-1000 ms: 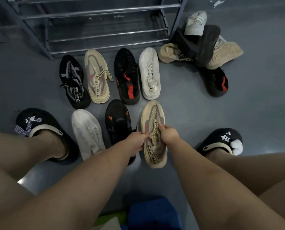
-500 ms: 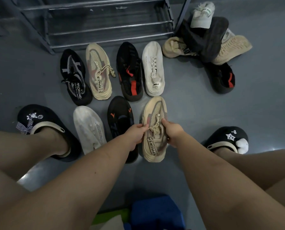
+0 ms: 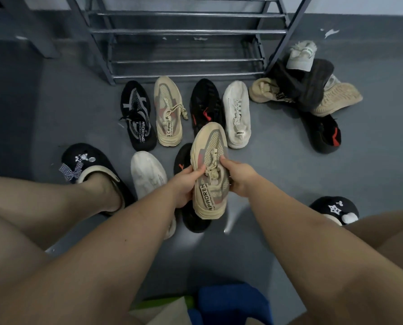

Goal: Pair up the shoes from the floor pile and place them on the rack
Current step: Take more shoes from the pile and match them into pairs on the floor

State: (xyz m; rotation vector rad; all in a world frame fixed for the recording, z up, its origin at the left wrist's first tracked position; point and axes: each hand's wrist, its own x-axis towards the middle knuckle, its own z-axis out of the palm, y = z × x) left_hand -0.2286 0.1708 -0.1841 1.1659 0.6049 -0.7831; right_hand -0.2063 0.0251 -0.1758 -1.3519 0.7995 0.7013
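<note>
Left hand (image 3: 184,184) and right hand (image 3: 239,177) both grip a beige mesh lace-up sneaker (image 3: 209,170); grey metal rack (image 3: 186,31) at twelve o'clock.

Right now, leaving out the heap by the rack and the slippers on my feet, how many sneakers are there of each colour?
Black knit sneakers: 3
Beige mesh sneakers: 2, one held by the left hand and right hand
White knit sneakers: 2
Total: 7
</note>
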